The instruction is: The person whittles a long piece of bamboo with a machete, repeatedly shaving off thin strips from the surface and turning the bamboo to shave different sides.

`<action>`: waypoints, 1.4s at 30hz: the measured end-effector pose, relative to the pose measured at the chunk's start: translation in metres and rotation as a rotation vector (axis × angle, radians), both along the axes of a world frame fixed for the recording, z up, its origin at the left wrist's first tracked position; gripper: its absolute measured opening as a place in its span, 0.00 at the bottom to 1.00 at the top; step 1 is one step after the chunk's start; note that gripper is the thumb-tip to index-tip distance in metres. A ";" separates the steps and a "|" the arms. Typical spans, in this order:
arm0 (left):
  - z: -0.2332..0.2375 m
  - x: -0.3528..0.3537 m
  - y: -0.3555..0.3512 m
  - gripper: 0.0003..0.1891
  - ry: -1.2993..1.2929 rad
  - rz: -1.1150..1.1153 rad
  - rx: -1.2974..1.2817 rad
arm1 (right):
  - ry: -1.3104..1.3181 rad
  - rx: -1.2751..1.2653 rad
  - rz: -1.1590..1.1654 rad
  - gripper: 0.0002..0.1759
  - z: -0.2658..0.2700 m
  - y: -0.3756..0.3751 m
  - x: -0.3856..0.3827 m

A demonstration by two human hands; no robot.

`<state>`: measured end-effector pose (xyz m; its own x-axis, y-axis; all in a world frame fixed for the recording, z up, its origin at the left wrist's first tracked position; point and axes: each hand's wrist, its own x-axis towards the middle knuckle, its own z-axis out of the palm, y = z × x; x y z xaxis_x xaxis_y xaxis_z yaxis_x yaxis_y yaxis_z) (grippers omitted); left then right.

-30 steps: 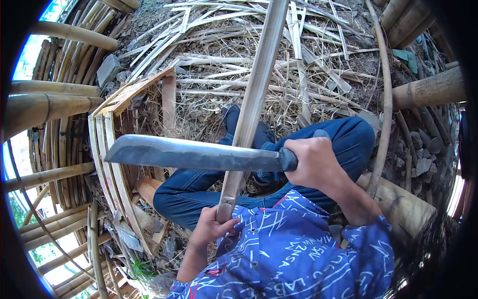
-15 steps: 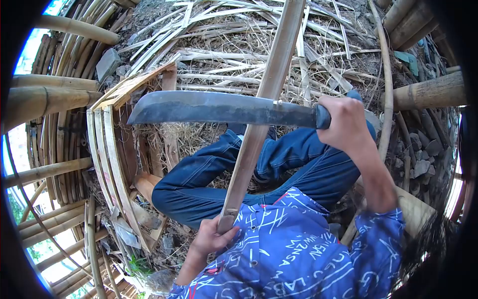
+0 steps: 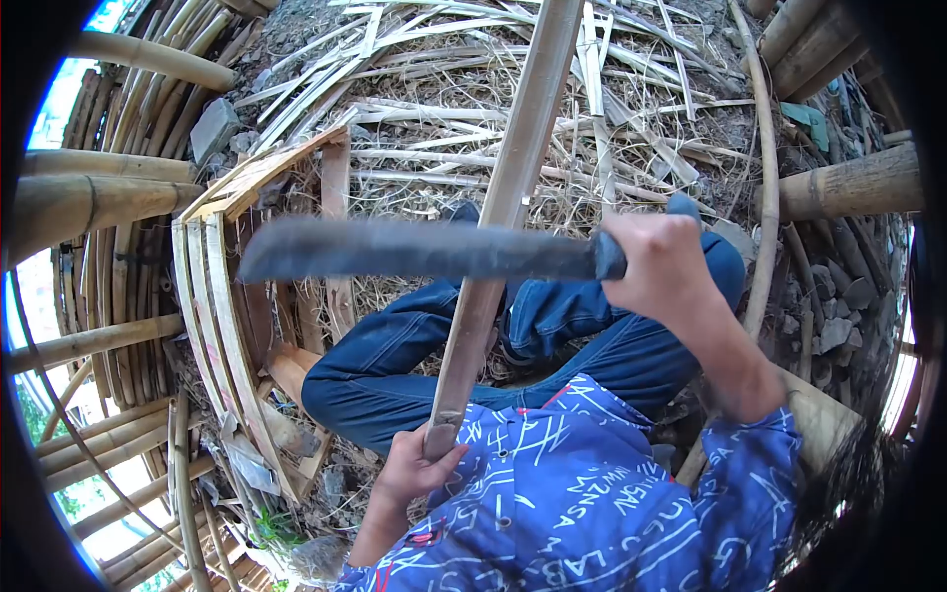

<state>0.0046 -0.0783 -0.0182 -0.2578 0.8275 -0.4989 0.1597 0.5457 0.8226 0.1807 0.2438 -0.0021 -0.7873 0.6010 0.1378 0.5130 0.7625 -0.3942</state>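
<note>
While clamping the near end of the bamboo strip point(image 3: 503, 178) in the left hand point(image 3: 422, 466), between 6 and 7 o'clock in the head view, slants its long axis toward 12 to 1. Grips the machete point(image 3: 395, 251) in the closed right hand point(image 3: 659, 264) at 3, aiming its tip at 9, across the strip; cannot tell whether touching. Loses the strip's far end beyond the top edge, blade detail to blur. Wears a blue shirt point(image 3: 552, 493) with white lettering, including readable "2NSA" and "LAB".

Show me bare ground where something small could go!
Maybe the dirt upper left, above the grey block and beside the pale strips. A narrower patch borders the long pole. The middle's crowded: legs, knife, slat.
</note>
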 end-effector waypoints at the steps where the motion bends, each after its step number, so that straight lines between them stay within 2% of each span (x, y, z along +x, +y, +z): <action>1: 0.002 0.000 0.001 0.08 -0.004 0.003 -0.012 | -0.026 -0.005 0.036 0.11 -0.003 -0.002 0.001; 2: 0.003 0.000 0.002 0.08 -0.006 0.008 -0.024 | -0.027 -0.007 0.039 0.11 -0.004 0.004 0.002; 5: 0.005 0.004 0.001 0.09 0.010 0.007 -0.018 | -0.116 0.053 -0.170 0.11 -0.002 0.036 0.006; 8: 0.001 0.004 0.013 0.09 -0.065 0.062 -0.088 | -0.161 0.078 -0.203 0.12 -0.010 0.029 0.001; 12: -0.001 0.008 0.009 0.08 -0.117 0.060 -0.086 | -0.104 -0.049 -0.027 0.12 -0.012 0.003 0.008; 15: 0.001 0.008 0.006 0.08 -0.076 0.041 -0.074 | -0.136 -0.060 -0.219 0.10 -0.013 0.035 0.013; 16: 0.001 0.008 0.007 0.08 -0.055 0.036 -0.054 | -0.116 0.050 -0.212 0.10 -0.017 0.042 0.015; 19: 0.002 0.005 0.014 0.08 -0.094 0.083 -0.117 | -0.130 0.112 -0.209 0.09 -0.017 0.037 0.007; 22: -0.010 0.004 0.004 0.08 -0.135 0.078 -0.129 | -0.154 -0.042 -0.153 0.10 -0.016 0.024 0.010; 24: -0.011 0.005 -0.003 0.09 0.012 -0.037 0.003 | -0.124 -0.037 -0.072 0.10 -0.012 0.027 0.012; 28: 0.000 0.009 0.007 0.09 -0.009 0.014 -0.003 | -0.172 0.132 -0.210 0.08 -0.016 0.053 0.007; 30: -0.008 0.002 0.011 0.09 -0.150 0.080 -0.143 | -0.172 0.059 -0.204 0.10 -0.023 0.036 0.004; 32: -0.019 0.002 0.001 0.09 -0.084 0.018 -0.053 | -0.153 -0.057 -0.036 0.12 -0.019 0.021 0.006; 34: -0.010 0.004 -0.003 0.09 -0.058 -0.030 -0.045 | -0.163 0.032 0.020 0.13 -0.015 0.028 0.010; 36: -0.011 0.003 -0.007 0.09 -0.011 -0.059 -0.035 | -0.100 0.040 -0.171 0.13 -0.023 0.057 0.014; 38: -0.006 0.005 0.008 0.09 -0.026 -0.017 -0.041 | -0.145 0.114 -0.183 0.13 -0.022 0.056 0.009; 39: -0.011 0.002 0.008 0.09 -0.087 0.030 -0.129 | -0.159 0.069 -0.190 0.13 -0.021 0.047 0.005; 40: -0.011 -0.002 0.009 0.09 -0.076 0.021 -0.110 | -0.173 0.027 -0.212 0.12 -0.022 0.039 0.004; 42: -0.011 0.001 0.002 0.09 -0.145 0.034 -0.089 | -0.212 -0.040 -0.029 0.11 -0.023 0.024 0.009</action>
<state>0.0052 -0.0759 -0.0289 -0.2046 0.7702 -0.6040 0.0235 0.6208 0.7836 0.1892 0.2678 -0.0252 -0.7786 0.6253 -0.0537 0.6091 0.7322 -0.3048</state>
